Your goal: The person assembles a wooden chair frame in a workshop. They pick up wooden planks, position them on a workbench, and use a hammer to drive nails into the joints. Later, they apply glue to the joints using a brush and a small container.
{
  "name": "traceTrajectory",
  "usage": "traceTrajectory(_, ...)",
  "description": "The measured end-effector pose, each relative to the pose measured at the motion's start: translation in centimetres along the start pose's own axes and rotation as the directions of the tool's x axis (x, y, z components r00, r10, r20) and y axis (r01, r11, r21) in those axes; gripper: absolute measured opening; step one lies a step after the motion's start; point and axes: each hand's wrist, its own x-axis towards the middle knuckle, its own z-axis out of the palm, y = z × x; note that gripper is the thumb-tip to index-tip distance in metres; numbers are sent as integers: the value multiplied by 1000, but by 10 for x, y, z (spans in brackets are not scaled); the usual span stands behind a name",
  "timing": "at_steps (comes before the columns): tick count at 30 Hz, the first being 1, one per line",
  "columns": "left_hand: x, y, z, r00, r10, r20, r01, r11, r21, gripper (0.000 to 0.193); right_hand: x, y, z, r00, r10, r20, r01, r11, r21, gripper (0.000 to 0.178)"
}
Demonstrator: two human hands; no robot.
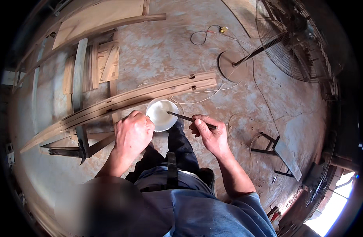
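Observation:
My left hand (132,132) is closed at the left rim of a round white bowl (164,128), holding it above my legs. Pale, whitish contents show inside the bowl; what they are, I cannot make out. Between the thumb and fingers of my right hand (209,134) is a thin dark stick (184,117). It slants down to the left, and its far tip is inside the bowl. Just beyond the bowl lie long wooden beams (150,93) side by side, with small notches cut near their right ends.
The beams rest across a dark trestle (82,138) at the left. Wooden boards (109,63) and a framed panel (98,23) lie farther back. A large fan (292,39) stands at the far right on a round base (231,67). Cables (258,89) cross the floor near a small metal-legged stool (287,156).

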Motion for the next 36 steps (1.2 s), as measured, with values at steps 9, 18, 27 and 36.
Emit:
traceTrajectory(9,73,22,42,991,-127,-36,130,990,62,19,95,9,-79,996,87,-27,-73,941,331,37)
traceTrajectory(18,94,18,63,983,-174,-57,174,985,6,13,132,24,-125,973,228,-44,-163,808,566,35)
traceTrajectory(27,83,14,61,985,-171,-13,170,984,-45,13,161,42,-130,980,174,-99,-141,952,273,33)
traceTrajectory(36,29,18,51,998,-3,-64,-14,965,-261,6,190,29,-120,970,241,-25,-242,962,-129,36)
